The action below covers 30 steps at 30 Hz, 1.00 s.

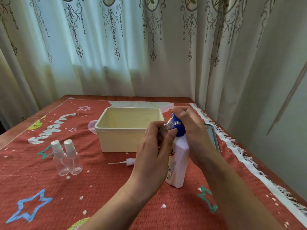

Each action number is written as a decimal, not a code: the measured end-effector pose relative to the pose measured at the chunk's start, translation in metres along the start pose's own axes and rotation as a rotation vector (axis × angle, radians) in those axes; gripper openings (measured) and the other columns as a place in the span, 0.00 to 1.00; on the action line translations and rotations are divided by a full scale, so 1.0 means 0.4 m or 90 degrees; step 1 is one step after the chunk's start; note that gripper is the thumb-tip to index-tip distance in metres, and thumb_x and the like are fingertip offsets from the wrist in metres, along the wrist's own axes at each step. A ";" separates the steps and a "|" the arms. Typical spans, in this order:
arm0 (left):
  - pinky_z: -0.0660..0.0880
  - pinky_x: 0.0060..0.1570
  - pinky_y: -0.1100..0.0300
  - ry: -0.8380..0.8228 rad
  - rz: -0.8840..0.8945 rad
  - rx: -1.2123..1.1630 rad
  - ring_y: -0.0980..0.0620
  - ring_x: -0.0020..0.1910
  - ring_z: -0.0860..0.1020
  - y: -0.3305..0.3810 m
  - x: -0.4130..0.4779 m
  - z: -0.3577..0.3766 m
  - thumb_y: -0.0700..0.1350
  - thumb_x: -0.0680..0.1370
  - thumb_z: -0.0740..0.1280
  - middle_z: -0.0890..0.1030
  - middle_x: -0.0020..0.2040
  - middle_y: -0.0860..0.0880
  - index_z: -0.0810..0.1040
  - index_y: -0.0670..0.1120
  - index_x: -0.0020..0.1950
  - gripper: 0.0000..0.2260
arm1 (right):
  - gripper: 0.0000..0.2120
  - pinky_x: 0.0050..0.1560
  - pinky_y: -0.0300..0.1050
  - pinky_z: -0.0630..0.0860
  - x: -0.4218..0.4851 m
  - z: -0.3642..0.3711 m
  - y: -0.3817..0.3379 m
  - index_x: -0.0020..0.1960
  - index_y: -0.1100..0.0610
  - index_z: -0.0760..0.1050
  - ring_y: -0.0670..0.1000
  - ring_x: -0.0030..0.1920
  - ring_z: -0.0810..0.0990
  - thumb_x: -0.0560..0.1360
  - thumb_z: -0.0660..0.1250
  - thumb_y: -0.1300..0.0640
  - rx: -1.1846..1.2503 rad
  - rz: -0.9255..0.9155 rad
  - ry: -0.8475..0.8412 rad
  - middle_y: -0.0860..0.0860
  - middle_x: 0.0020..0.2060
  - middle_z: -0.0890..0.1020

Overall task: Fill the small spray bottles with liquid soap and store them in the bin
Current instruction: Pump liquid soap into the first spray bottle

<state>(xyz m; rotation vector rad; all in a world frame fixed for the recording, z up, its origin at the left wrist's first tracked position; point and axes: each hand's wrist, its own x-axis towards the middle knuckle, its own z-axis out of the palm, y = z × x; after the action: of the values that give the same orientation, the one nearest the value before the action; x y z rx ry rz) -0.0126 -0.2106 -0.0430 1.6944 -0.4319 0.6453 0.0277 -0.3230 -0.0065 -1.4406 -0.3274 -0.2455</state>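
My left hand (155, 150) grips a small clear spray bottle (167, 127) with no cap, tilted so its open neck meets the blue pump top (178, 126) of a white liquid soap bottle (178, 165). My right hand (191, 128) is curled over that pump top from above. The soap bottle stands on the red cloth just right of the cream bin (127, 130), which looks empty. A loose white spray head (126, 162) with its thin tube lies in front of the bin. Two capped clear spray bottles (67, 157) stand together at the left.
A red patterned cloth (49, 188) with a white fringed edge covers the table. A grey flat object (213, 135), perhaps a lid, lies behind my right hand near the table's right edge. Curtains hang behind the table.
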 end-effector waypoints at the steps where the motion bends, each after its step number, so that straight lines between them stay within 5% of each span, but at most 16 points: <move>1: 0.75 0.45 0.51 0.004 0.002 -0.005 0.49 0.43 0.79 0.001 0.001 -0.002 0.50 0.81 0.64 0.81 0.44 0.50 0.75 0.50 0.55 0.06 | 0.10 0.50 0.45 0.79 -0.001 0.002 0.000 0.47 0.49 0.75 0.44 0.41 0.81 0.74 0.66 0.43 0.002 0.004 0.005 0.41 0.35 0.82; 5: 0.76 0.46 0.48 0.007 0.010 -0.013 0.48 0.45 0.80 0.008 0.006 -0.006 0.52 0.81 0.64 0.81 0.45 0.49 0.76 0.49 0.56 0.08 | 0.14 0.54 0.49 0.79 -0.002 0.001 -0.001 0.45 0.47 0.77 0.48 0.43 0.82 0.71 0.65 0.37 0.008 0.022 0.012 0.43 0.37 0.83; 12: 0.74 0.41 0.59 -0.002 -0.002 0.009 0.52 0.42 0.78 0.002 0.001 0.004 0.51 0.81 0.64 0.80 0.43 0.51 0.75 0.50 0.55 0.07 | 0.03 0.37 0.32 0.76 0.001 -0.004 -0.006 0.49 0.54 0.74 0.38 0.34 0.79 0.80 0.62 0.58 -0.001 0.002 -0.005 0.40 0.31 0.80; 18: 0.76 0.46 0.51 0.010 0.002 0.005 0.50 0.45 0.80 0.000 0.004 0.001 0.49 0.81 0.64 0.81 0.44 0.50 0.76 0.49 0.55 0.06 | 0.13 0.56 0.50 0.78 -0.008 0.001 -0.003 0.44 0.48 0.77 0.44 0.41 0.81 0.72 0.65 0.39 -0.008 0.022 0.008 0.40 0.36 0.83; 23: 0.77 0.47 0.49 0.011 0.002 0.007 0.50 0.45 0.80 0.004 0.005 -0.002 0.50 0.82 0.64 0.81 0.45 0.50 0.76 0.49 0.56 0.06 | 0.14 0.64 0.60 0.76 -0.006 0.006 -0.003 0.40 0.45 0.80 0.51 0.46 0.82 0.69 0.66 0.35 -0.001 0.030 0.017 0.45 0.41 0.84; 30: 0.77 0.48 0.47 -0.004 -0.001 -0.010 0.48 0.47 0.80 0.011 0.005 -0.001 0.52 0.81 0.62 0.82 0.47 0.49 0.75 0.50 0.57 0.08 | 0.14 0.57 0.51 0.79 -0.001 0.003 -0.002 0.44 0.47 0.78 0.50 0.45 0.83 0.70 0.65 0.37 0.008 0.036 0.015 0.45 0.41 0.84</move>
<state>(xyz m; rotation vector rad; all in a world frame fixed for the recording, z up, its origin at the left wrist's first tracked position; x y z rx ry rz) -0.0139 -0.2110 -0.0383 1.6827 -0.4386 0.6333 0.0269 -0.3218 -0.0058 -1.4311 -0.2682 -0.2143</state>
